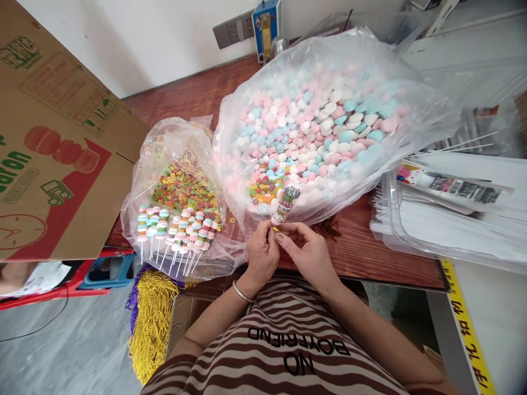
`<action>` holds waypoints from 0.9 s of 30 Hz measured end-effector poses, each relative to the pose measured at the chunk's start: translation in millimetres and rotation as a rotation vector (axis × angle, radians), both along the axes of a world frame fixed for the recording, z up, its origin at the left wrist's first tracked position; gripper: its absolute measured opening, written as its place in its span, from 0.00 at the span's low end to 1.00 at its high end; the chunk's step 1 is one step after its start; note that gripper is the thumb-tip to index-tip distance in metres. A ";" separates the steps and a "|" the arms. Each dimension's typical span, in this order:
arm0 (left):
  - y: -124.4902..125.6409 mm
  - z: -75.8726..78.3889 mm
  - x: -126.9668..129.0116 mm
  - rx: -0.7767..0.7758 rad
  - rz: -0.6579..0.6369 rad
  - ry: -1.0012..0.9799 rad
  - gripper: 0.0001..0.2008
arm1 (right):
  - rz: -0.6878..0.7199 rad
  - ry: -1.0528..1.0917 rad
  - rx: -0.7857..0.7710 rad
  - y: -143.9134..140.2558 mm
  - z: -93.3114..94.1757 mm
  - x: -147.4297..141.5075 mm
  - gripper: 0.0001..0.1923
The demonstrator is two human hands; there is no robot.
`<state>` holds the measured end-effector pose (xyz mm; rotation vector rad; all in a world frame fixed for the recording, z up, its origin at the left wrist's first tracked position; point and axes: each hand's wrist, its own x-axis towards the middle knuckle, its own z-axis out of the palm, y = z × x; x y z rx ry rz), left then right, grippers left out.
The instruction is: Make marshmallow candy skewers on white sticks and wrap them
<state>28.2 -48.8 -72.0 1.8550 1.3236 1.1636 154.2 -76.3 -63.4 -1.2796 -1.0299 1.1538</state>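
Note:
Just in front of my body, a candy skewer in a printed clear wrapper [285, 204] stands tilted up between my hands. My left hand [262, 251] is closed around its lower end. The thumb and fingers of my right hand [308, 253] pinch a gold twist tie [275, 228] at the wrapper's neck. Left of my hands, several unwrapped candy skewers [191, 230] on white sticks lie on a plastic bag of small ring candies [187, 186]. Beyond my hands spreads a large clear bag of pink, white and blue candies [304, 126]. Several gold ties [327, 227] lie by my right hand.
A cardboard box [61, 131] stands at the left. At the right, a clear plastic tray [453, 230] holds white sticks and printed wrappers [457, 186]. A blue device [267, 30] sits by the wall. Yellow and purple strands [152, 323] hang below the wooden table [395, 258].

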 end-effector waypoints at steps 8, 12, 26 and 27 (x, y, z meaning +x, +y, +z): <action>-3.9 -2.0 4.2 0.008 -0.077 -0.042 0.13 | -0.079 -0.036 0.036 4.6 -3.3 -1.2 0.13; -1.5 -2.1 -0.1 -0.108 -0.159 -0.106 0.15 | -0.092 -0.096 0.136 4.1 -5.7 3.8 0.12; -22.4 100.2 -57.1 0.216 -0.193 -0.352 0.10 | 0.190 -0.799 0.820 18.1 61.9 58.0 0.08; -31.1 107.8 -60.4 -0.023 -0.477 -0.367 0.09 | 0.134 -0.938 0.905 18.5 66.2 58.4 0.08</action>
